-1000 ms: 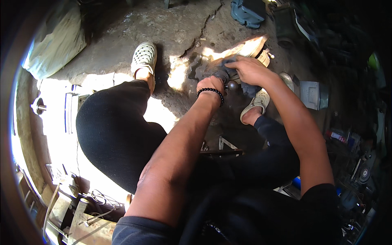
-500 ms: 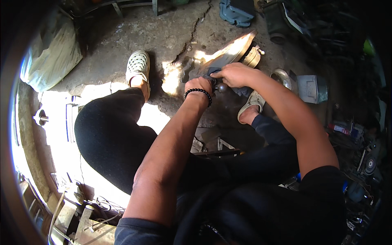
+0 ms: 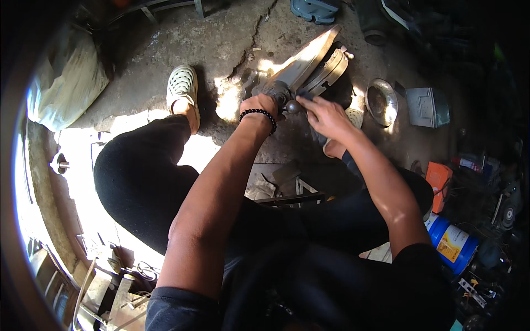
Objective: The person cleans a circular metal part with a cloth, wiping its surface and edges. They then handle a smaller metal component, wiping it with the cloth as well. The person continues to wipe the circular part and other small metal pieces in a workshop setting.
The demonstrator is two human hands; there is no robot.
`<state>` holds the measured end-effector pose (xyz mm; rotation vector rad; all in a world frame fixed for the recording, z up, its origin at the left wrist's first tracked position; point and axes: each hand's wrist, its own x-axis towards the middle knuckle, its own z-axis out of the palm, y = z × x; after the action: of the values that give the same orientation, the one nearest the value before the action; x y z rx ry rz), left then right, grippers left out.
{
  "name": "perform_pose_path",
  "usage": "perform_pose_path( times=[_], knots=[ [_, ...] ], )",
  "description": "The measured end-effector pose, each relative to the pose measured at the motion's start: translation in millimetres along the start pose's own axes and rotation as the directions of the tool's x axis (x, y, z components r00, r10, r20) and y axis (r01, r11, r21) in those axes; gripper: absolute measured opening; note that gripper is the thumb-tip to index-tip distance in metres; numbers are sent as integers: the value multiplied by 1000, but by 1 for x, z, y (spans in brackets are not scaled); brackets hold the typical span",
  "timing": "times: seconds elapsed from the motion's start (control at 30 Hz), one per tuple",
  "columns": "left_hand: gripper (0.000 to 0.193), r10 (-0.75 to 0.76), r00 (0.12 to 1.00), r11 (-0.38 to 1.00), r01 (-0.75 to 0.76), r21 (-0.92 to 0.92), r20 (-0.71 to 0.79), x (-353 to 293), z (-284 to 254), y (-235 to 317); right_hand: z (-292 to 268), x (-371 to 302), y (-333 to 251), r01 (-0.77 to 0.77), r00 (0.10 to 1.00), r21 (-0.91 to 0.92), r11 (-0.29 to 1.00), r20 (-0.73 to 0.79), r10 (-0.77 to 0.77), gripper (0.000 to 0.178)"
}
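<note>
A long, tapered metal machine part (image 3: pixel 302 63) lies on the floor between my feet, its round dark hub toward me. Beside its flat body is a curved, brass-toned piece (image 3: pixel 330 71). My left hand (image 3: pixel 258 105), with a beaded bracelet at the wrist, is closed at the hub; its fingertips are partly hidden. A metal ball knob (image 3: pixel 292 106) sticks out just right of it. My right hand (image 3: pixel 329 118) is closed right of the knob, with dark cloth (image 3: pixel 317 135) showing below it and a dark bit at the fingertips.
A round metal dish (image 3: pixel 381 103) and a grey box (image 3: pixel 428 107) stand to the right. Nearer are an orange object (image 3: pixel 439 185) and a blue bucket (image 3: pixel 452 243). A plastic bag (image 3: pixel 69 83) sits at far left; a blue-grey casing (image 3: pixel 314 10) is at the back.
My right hand has drawn back off the hub toward the right, leaving the hub and knob more exposed. My left hand stays at the hub. The view has shifted, showing the bucket and orange object.
</note>
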<state>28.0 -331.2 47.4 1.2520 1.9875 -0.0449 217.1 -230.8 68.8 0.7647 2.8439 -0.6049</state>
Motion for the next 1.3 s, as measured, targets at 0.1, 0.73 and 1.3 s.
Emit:
perform_pose_path(
  times=[0.1, 0.73, 1.3],
  knots=[
    [40, 16, 998, 1000, -15, 24, -61, 3, 9, -4, -16, 41, -14, 100, 994, -121, 988, 54, -95, 48],
    [28, -15, 999, 984, 24, 176, -48, 3, 4, 3, -14, 54, -10, 98, 944, -135, 986, 328, -49, 58],
    [34, -128, 943, 962, 194, -192, 308, -5, -23, -22, 18, -8, 1, -51, 990, 168, 985, -118, 72, 52]
  ],
)
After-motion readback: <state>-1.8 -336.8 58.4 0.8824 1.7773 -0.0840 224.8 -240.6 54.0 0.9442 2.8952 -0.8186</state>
